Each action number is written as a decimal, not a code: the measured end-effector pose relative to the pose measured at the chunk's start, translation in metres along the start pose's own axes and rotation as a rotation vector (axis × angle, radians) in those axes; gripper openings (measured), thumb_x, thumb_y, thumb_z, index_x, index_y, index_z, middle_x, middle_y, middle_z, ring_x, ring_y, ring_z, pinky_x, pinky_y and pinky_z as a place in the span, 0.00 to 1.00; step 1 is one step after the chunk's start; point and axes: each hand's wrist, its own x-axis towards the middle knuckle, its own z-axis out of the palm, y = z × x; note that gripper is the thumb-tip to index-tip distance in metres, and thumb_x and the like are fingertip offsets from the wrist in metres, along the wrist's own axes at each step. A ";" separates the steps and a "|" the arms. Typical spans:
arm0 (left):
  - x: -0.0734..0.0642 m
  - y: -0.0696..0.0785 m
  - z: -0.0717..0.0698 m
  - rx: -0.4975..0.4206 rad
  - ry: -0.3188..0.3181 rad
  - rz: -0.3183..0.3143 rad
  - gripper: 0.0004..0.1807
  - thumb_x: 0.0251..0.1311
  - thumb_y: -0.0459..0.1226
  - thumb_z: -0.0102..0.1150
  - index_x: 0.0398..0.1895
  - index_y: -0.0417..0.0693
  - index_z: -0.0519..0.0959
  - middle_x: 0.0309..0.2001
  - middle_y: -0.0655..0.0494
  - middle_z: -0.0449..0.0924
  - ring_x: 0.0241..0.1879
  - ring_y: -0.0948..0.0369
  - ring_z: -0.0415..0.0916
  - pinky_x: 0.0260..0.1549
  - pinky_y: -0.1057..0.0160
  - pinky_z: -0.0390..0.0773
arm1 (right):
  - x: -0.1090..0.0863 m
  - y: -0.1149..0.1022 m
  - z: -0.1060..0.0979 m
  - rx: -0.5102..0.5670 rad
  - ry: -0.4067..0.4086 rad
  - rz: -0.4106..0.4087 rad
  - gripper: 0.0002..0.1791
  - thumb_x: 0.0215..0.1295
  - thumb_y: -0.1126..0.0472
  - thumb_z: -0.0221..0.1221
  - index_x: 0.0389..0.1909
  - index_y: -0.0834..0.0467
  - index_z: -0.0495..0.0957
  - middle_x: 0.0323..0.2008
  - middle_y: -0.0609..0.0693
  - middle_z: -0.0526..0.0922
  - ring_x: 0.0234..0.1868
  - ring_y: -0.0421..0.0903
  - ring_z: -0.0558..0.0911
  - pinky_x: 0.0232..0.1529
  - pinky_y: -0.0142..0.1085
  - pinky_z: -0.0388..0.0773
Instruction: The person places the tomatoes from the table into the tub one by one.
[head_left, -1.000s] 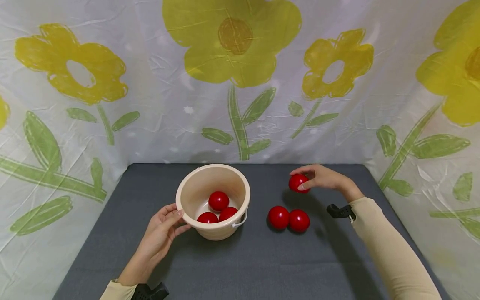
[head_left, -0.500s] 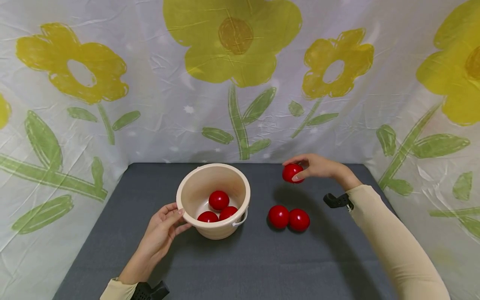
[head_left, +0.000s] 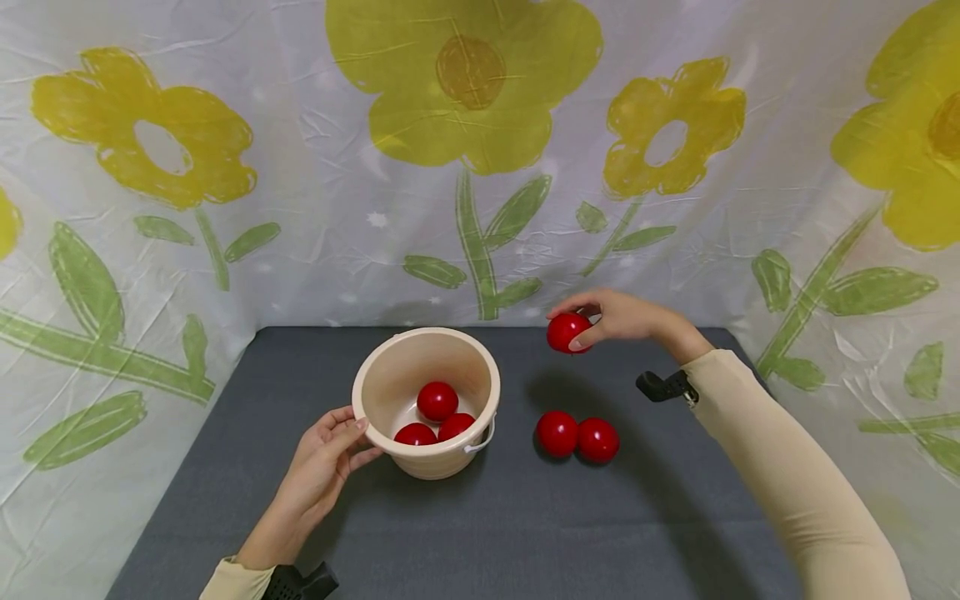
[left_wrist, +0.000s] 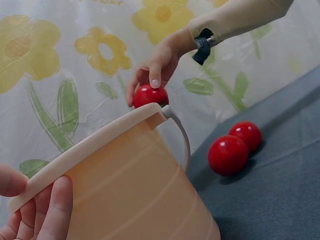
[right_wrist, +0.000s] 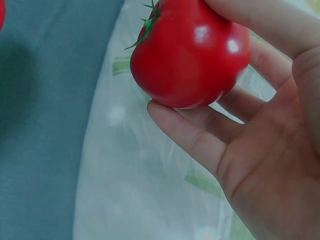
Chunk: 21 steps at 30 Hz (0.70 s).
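A tomato (head_left: 567, 331) is held in the air beside a bucket (head_left: 431, 467).
The tomato is clasped between the thumb and fingers of the right hand (head_left: 628, 317), above the tabletop (head_left: 465, 542), to the right of the bucket and apart from it; its green stem is shown in the right wrist view. By the narrow grip of the left hand (head_left: 322, 467), the bucket's rim is pinched. Three tomatoes (head_left: 437, 402) are contained in the bucket, and two others (head_left: 557, 434) are set side by side on the tabletop. Behind, a curtain (head_left: 330, 250) is patterned with yellow flowers.
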 end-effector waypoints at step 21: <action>0.000 0.000 0.001 0.005 0.002 0.004 0.17 0.70 0.31 0.52 0.57 0.40 0.60 0.36 0.65 0.78 0.36 0.69 0.79 0.38 0.68 0.86 | 0.041 -0.068 -0.002 -0.066 -0.080 -0.084 0.30 0.59 0.60 0.68 0.64 0.52 0.74 0.61 0.52 0.78 0.57 0.52 0.77 0.52 0.41 0.82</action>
